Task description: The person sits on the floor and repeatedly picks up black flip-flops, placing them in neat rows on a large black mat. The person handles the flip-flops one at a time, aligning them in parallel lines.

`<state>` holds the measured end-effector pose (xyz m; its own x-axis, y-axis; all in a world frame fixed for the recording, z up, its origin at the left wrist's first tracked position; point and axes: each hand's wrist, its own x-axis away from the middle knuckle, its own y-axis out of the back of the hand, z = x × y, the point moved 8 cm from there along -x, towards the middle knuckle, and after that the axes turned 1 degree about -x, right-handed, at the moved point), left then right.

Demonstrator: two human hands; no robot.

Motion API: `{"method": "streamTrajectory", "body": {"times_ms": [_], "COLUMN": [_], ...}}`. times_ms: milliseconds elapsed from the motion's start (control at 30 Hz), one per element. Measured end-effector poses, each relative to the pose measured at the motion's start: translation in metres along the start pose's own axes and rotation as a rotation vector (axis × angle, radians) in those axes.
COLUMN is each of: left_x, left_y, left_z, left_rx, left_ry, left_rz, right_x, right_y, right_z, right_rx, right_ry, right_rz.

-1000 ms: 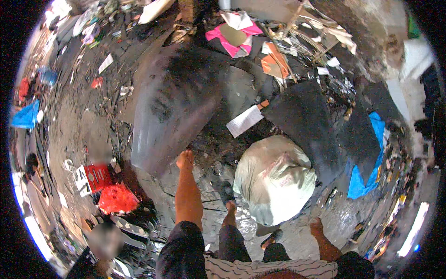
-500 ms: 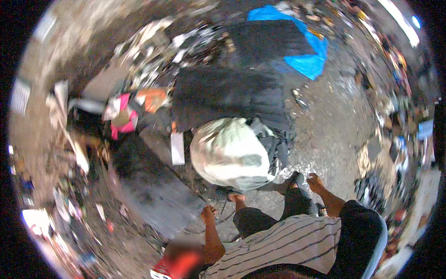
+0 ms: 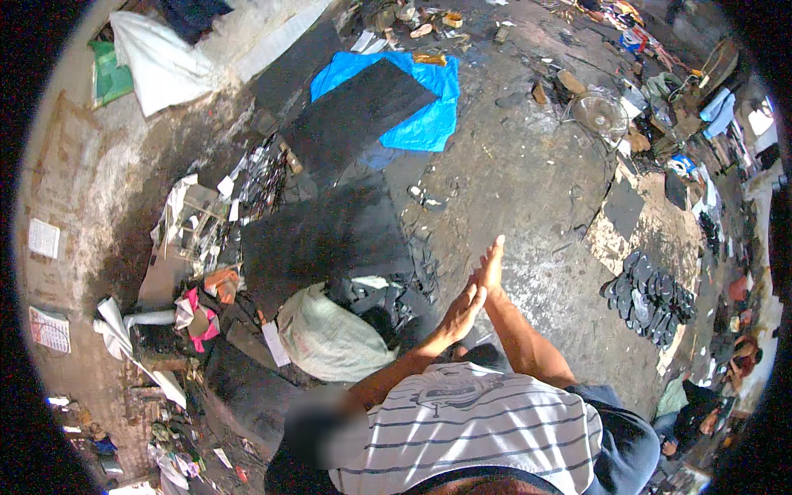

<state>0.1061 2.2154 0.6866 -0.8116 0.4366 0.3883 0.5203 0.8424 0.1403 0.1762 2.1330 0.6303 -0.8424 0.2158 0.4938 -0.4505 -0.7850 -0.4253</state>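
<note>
My left hand [image 3: 460, 317] and my right hand [image 3: 492, 266] meet in front of my body, the palms touching or nearly so. The fingers of both are stretched out, and I see nothing held between them. The right hand reaches a little farther forward than the left. Left of them a bulging whitish sack [image 3: 330, 340] rests on the floor. Black scraps [image 3: 396, 297] lie at its far side, and a wide black sheet [image 3: 330, 231] is spread beyond it.
Farther off, another black sheet [image 3: 367, 107] lies over a blue tarp [image 3: 437, 124]. To the right are a heap of black sole-shaped pieces [image 3: 648, 299], a dark square piece [image 3: 623, 208] on a pale board, and a round fan [image 3: 601, 115]. Another person [image 3: 697, 412] is at the lower right.
My hands were apart, one on each side of my body; now they have come together in front. My view has turned right, so the sack and sheets appear farther left.
</note>
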Motion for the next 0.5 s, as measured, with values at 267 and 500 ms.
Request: {"method": "streamTrajectory", "body": {"times_ms": [267, 500], "left_x": [-0.193, -0.444], "left_y": [0.021, 0.112], "left_z": [-0.097, -0.143], "left_rx": [-0.181, 0.736], "left_ry": [-0.253, -0.298], "left_rz": [-0.097, 0.059], "right_x": [-0.140, -0.302], "right_y": [-0.030, -0.108], "right_z": [0.130, 0.196], "right_rx": [-0.161, 0.022], "right_ry": [-0.008, 0.212], "right_rz": [0.092, 0.376]}}
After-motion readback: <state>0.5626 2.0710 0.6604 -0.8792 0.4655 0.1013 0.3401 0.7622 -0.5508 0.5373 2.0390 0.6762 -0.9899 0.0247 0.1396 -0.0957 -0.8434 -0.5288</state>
